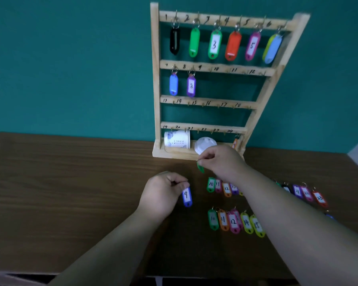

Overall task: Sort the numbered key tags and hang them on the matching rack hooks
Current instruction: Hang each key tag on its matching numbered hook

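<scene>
A blue tag marked 9 [187, 196] is pinched at its top by the curled fingers of the left hand [163, 195]. A green tag [201, 168] is held in the closed fingertips of the right hand [220, 162], at one o'clock from the left. The rack [156, 79] is seen at twelve o'clock, loose tags [233, 221] at four o'clock.

A brown wood-grain table [70, 193] meets a teal wall [70, 69]; a white printed container [177, 140] lies sideways beside a white lid [205, 144]
</scene>
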